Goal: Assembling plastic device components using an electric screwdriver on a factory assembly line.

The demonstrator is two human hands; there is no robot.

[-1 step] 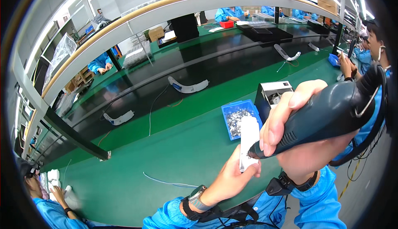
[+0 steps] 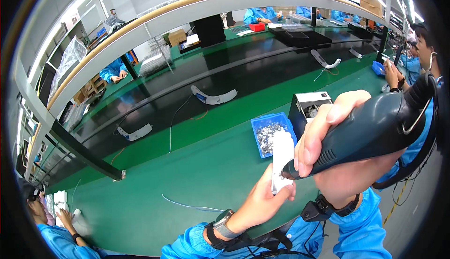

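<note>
Your left grip [image 2: 259,203] held the white part [image 2: 282,153], your right grip [image 2: 344,178] the dark tool [image 2: 368,130]; work seemed unfinished.

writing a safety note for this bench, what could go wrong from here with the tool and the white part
The black, rounded handheld power tool in the right hand could slip off the long white part and jab the left hand, which grips it close by.
The white part's far end overlaps the blue rectangular plastic bin in view, so a jerk might knock it.
</note>
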